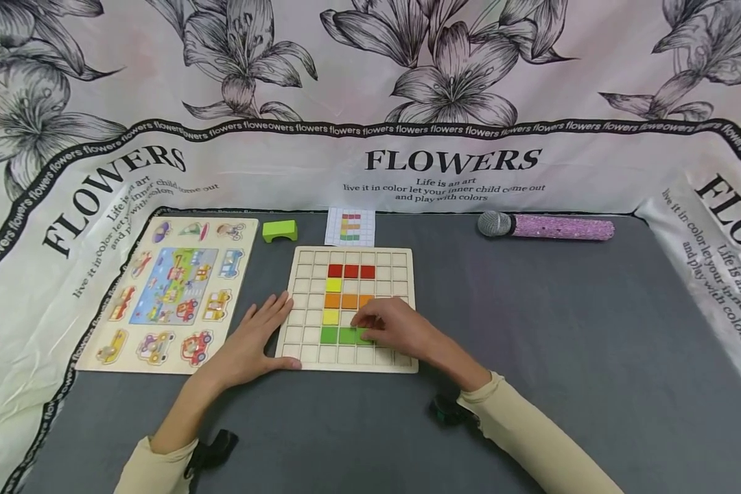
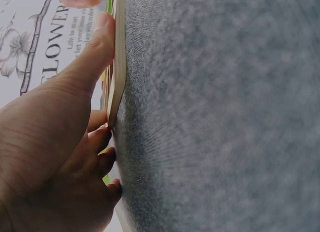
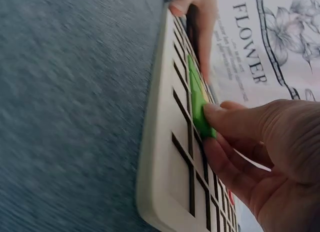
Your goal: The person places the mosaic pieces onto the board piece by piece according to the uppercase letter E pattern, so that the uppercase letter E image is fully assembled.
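Observation:
A wooden grid board (image 1: 302,353) lies on the table with small square tiles in it: a red row (image 1: 350,272), an orange row (image 1: 348,301), a green row (image 1: 338,335) and two single yellow tiles (image 1: 331,317). My left hand (image 1: 250,346) rests at the board's left side, fingers extended along the edge and thumb on the front left corner. Over the lower right of the pattern, my right hand (image 1: 401,331) pinches the rightmost green tile (image 3: 201,119) between thumb and fingers, right at its cell. The fingers partly cover that tile and the last orange one.
Behind the board lies a pattern card (image 1: 350,228) with coloured squares. A green arched block (image 1: 280,231) stands to its left. At the left is a wooden vehicle puzzle (image 1: 173,285); a glittery pink microphone (image 1: 546,226) lies at the back right, by the flower-printed cloth (image 1: 451,137).

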`<state>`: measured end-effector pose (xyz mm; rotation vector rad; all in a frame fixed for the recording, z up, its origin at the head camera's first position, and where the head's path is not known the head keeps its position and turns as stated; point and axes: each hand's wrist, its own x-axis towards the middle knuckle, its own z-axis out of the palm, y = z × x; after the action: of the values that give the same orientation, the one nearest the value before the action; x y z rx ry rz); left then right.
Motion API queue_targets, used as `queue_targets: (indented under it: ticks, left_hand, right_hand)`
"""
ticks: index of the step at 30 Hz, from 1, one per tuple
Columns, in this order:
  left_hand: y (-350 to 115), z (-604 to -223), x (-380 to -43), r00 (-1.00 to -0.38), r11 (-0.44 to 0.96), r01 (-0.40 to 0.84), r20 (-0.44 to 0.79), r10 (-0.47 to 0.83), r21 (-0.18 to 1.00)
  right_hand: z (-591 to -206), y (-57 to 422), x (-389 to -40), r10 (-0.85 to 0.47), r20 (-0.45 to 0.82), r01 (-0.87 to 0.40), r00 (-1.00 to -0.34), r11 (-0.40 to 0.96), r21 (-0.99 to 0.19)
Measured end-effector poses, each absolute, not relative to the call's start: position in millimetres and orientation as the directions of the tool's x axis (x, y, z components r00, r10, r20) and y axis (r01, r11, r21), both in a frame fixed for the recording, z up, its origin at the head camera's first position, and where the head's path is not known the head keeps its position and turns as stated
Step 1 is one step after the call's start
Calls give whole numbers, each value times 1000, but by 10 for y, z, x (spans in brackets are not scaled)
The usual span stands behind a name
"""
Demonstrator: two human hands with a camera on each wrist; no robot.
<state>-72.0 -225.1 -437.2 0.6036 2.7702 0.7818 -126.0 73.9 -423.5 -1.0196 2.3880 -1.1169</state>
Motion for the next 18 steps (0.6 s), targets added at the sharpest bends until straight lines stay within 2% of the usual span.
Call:
queue_targets:
  ticks: [4,18]
  left_hand:
    - [-2232,-4393,-723,-891,777,337,-86,446,531]
    - [-2240,-4374,-747,-896,789,310,-115,429,530]
  right_hand:
    - [-4256,749,-1194,-692,13,-473,-722,480,-739]
    - [-4161,757,-1176,-682,16,-495,-732,515,-700]
